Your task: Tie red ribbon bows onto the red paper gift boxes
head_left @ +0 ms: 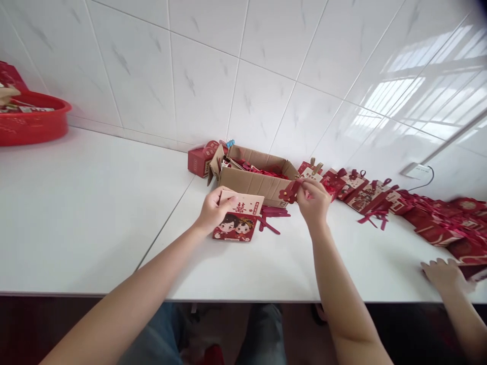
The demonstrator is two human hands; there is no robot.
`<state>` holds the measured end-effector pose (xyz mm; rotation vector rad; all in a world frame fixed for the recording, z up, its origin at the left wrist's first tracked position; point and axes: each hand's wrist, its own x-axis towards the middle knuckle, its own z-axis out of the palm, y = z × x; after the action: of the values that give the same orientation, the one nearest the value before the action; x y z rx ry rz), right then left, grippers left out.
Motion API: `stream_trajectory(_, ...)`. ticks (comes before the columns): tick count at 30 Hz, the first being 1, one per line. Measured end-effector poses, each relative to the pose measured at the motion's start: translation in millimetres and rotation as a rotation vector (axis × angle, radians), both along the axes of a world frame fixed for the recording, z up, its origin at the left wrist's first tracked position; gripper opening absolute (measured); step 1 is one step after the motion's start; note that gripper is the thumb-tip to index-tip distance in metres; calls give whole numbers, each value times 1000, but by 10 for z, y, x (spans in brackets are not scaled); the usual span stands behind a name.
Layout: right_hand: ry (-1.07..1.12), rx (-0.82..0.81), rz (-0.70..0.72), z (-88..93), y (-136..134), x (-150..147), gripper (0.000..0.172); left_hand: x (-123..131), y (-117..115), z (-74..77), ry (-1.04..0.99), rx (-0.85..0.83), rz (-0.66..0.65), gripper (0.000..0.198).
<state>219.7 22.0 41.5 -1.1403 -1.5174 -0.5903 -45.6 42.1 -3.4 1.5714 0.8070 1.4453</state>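
Observation:
My left hand (216, 210) grips a red and cream gift box (239, 223) by its upper left edge, thumb on the front. Two cartoon figures and a red character are printed on it. My right hand (314, 200) pinches a dark red flower-shaped tag (289, 192) with a strip, held up to the right of the box. Several dark red strips (272, 213) lie on the table just behind and right of the gift box. Behind both hands stands an open cardboard box (247, 181) with red pieces inside.
A red basin (34, 124) holding items stands at the far left. A small red box (197, 162) sits beside the cardboard box. Finished-looking red gift boxes (367, 195) line the tiled wall at right. Another person's hand (445, 274) rests at the right table edge.

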Motion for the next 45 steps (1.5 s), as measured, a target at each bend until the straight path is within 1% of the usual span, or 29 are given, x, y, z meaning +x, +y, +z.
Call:
stream_trajectory(3,32,-99,0,-407,-4,102,20,-29,61,-6,-11,3,78,26)
stream_trajectory(4,52,-165,13,-540,26,143,22,-34,81,-15,-16,1,86,26)
stream_trajectory(6,52,-346,61,-768,106,230,23,-40,115,-37,-25,-1,86,26)
stream_trajectory(8,11,-491,113,-924,181,309,22,-40,136,-55,-29,7,87,26)
stream_trajectory(10,-12,-550,132,-1005,223,367,22,-39,147,-66,-27,17,100,26)
stream_trajectory(13,-1,-582,85,-1015,202,408,24,-38,157,-71,-22,18,112,28)
stream_trajectory(17,16,-634,-69,-916,71,400,27,-39,168,-80,-26,19,115,28)
stream_trajectory(18,22,-642,-76,-890,40,393,26,-40,169,-82,-26,20,116,27)
stream_trajectory(19,31,-652,-55,-869,16,385,25,-40,171,-84,-26,23,117,27)
stream_trajectory(21,54,-684,36,-848,-4,362,25,-39,170,-84,-22,30,118,26)
stream_trajectory(23,73,-726,107,-857,10,331,28,-36,168,-81,-18,38,117,26)
stream_trajectory(27,39,-816,78,-920,87,261,34,-30,161,-72,-17,40,113,26)
stream_trajectory(30,12,-867,56,-963,139,218,33,-30,154,-66,-14,33,113,28)
stream_trajectory(35,46,-860,56,-987,183,193,23,-26,146,-69,-6,31,119,28)
stream_trajectory(37,79,-845,61,-977,180,210,26,-21,147,-76,-9,27,117,28)
stream_trajectory(39,201,-811,103,-953,162,235,33,-14,149,-84,-20,25,109,28)
stream_trajectory(41,426,-763,208,-910,133,253,40,-3,147,-88,-29,22,101,28)
stream_trajectory(43,685,-708,378,-840,97,240,41,13,137,-89,-35,23,103,28)
stream_trajectory(45,871,-640,575,-738,59,185,37,39,112,-89,-26,30,125,29)
